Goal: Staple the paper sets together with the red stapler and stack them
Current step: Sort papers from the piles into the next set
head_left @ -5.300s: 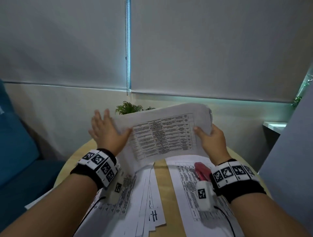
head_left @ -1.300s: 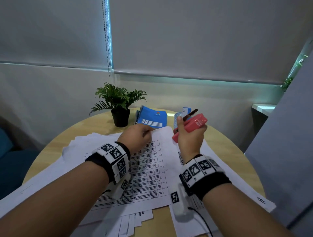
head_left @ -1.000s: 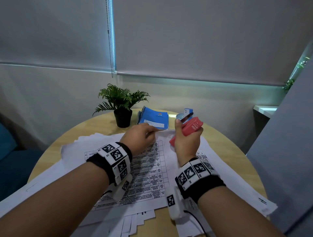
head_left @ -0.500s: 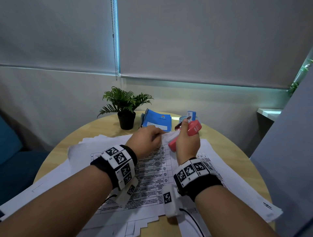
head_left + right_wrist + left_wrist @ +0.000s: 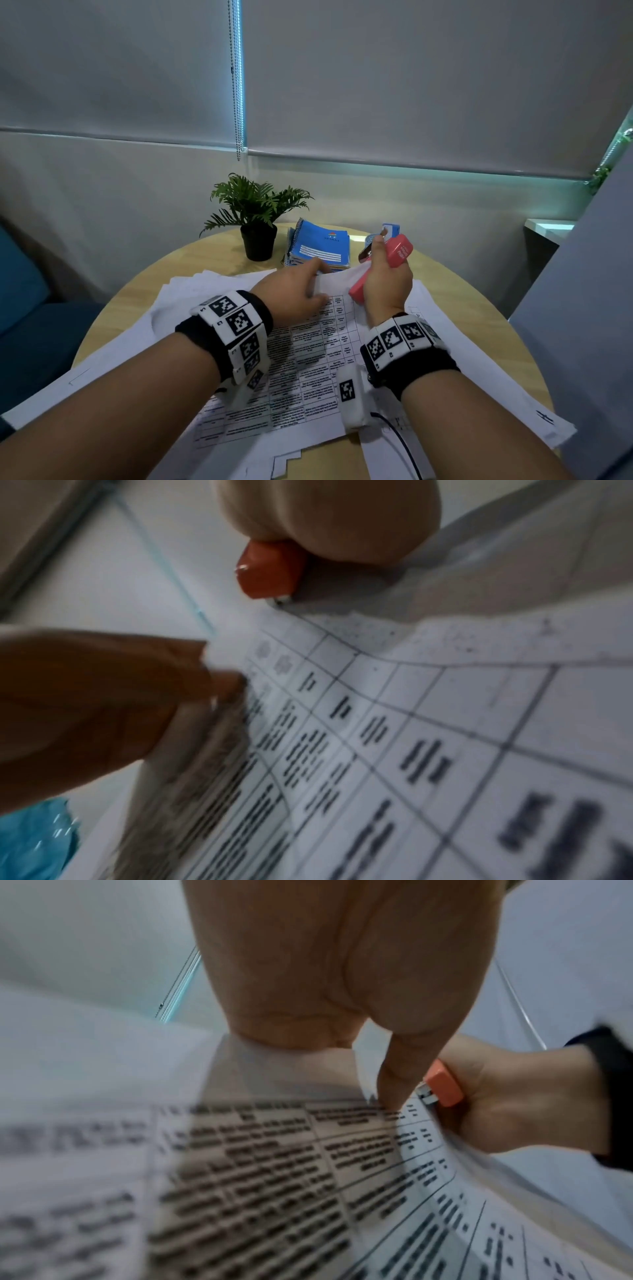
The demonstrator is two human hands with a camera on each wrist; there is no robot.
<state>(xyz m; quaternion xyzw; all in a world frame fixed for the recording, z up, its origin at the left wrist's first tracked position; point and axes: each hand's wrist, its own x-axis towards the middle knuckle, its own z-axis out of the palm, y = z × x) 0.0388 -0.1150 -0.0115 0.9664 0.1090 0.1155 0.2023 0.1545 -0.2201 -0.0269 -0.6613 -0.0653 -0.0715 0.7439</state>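
Observation:
A printed paper set (image 5: 308,346) lies on other sheets on the round wooden table (image 5: 479,308). My left hand (image 5: 315,284) pinches its far edge near the top right corner and lifts it slightly; in the left wrist view the thumb (image 5: 394,1085) lies on top of the paper set (image 5: 274,1177). My right hand (image 5: 383,274) grips the red stapler (image 5: 395,255), tilted nose-down. The stapler's nose (image 5: 441,1087) sits at that corner, and the right wrist view shows the stapler (image 5: 270,572) right at the paper set's (image 5: 411,723) edge beside my left hand (image 5: 103,696).
At the table's far side stand a potted plant (image 5: 257,219), a blue spiral notebook (image 5: 320,246) and a small blue box (image 5: 390,228). Loose sheets (image 5: 479,370) spread to both sides. A blue sofa (image 5: 20,291) is on the left, a grey panel (image 5: 582,308) on the right.
My right hand has brought the stapler down and left from mid-air to the paper set's top right corner. My left hand has kept its pinch on that edge.

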